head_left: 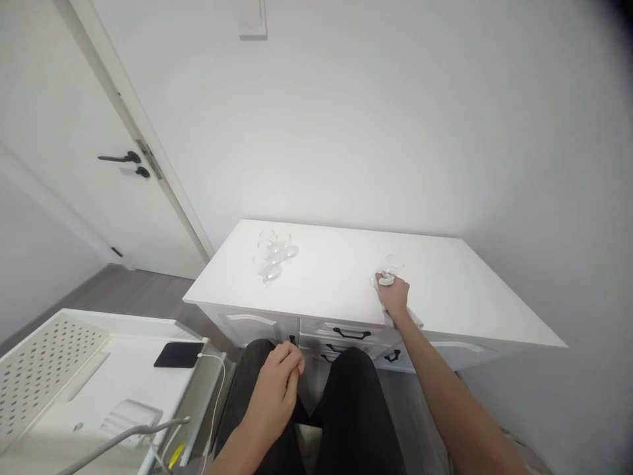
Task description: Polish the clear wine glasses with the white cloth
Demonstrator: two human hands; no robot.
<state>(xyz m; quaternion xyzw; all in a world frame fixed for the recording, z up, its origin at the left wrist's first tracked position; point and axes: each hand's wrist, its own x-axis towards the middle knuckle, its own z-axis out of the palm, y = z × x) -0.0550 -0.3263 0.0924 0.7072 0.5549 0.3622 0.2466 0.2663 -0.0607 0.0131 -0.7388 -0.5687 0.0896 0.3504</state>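
Observation:
On the white cabinet top (336, 264), my right hand (394, 295) is closed around a white cloth (388, 281), part of which hangs over the front edge below the wrist. Just beyond that hand is a round, clear glass-like piece (394, 262); whether the hand touches it I cannot tell. Toward the left of the cabinet top lies a cluster of several clear, rounded, glass-like pieces (273, 256), some overlapping. My left hand (281, 377) rests over my left knee, fingers curled together, with nothing visible in it.
Drawers with black handles (352, 334) face my knees. At lower left, a white cart (123, 356) carries a dark phone (179, 355) on a white cable and a white charger-like block (131, 422). A wall stands behind the cabinet, with a door (106, 198) to the left.

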